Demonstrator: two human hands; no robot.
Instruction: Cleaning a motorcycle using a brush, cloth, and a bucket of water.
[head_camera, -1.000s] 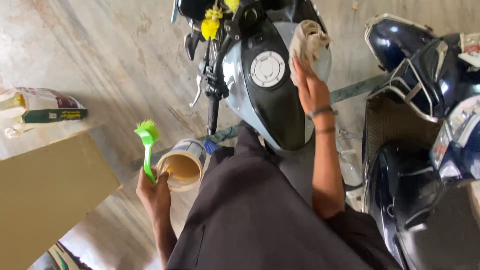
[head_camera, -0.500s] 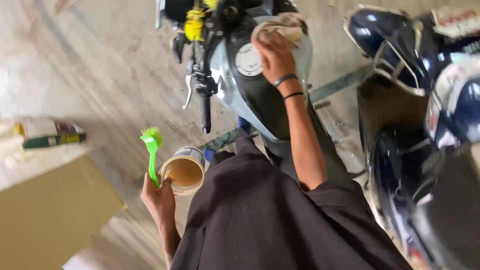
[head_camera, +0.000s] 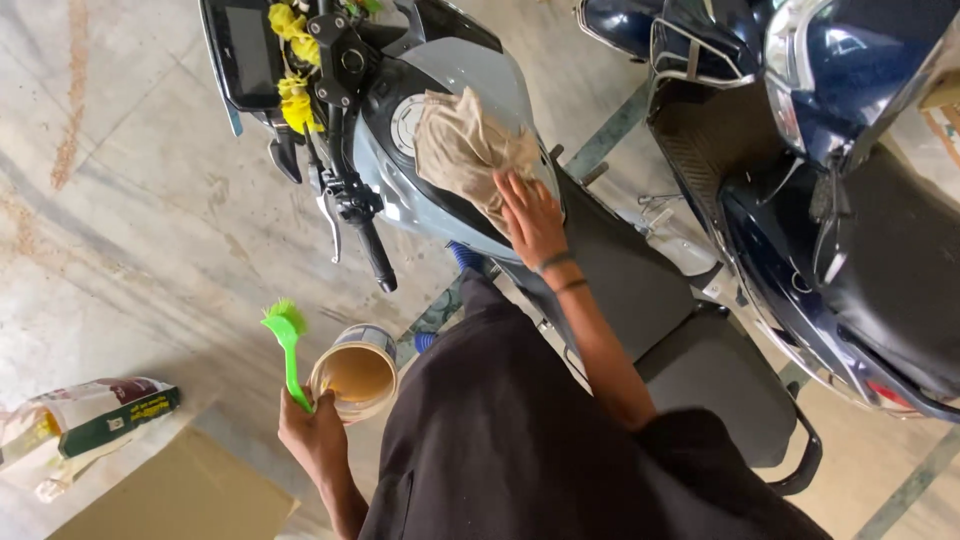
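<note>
While the left hand (head_camera: 315, 435) stands off at the lower left, its grip closed around the handle of a green brush (head_camera: 286, 345) and pinching the rim of an open can (head_camera: 356, 373) against it, the can should be kept level so the tan liquid inside stays clear of the floor (head_camera: 130, 250); the brush bristles point up and away from the bike. At centre, the right hand (head_camera: 530, 215) lies flat, fingers spread, on the lower edge of a beige cloth (head_camera: 462, 148) that is draped over the grey tank (head_camera: 470, 70) of the motorcycle, just beside the filler cap (head_camera: 405, 118). For a clean wipe, judged from this position, the palm should press the cloth evenly and follow the tank's curve, with loose folds gathered under the hand so they do not drag across the handlebar (head_camera: 365, 235). The right grip is open on the cloth, pressing rather than clutching. Several points cannot be confirmed: the cloth covers part of the cap and the tank surface beneath it, the dark garment hides the lower bike frame, and the blue scooter (head_camera: 850, 170) at right is cut off by the frame edge. Whether the left thumb reaches inside the can cannot be told.
</note>
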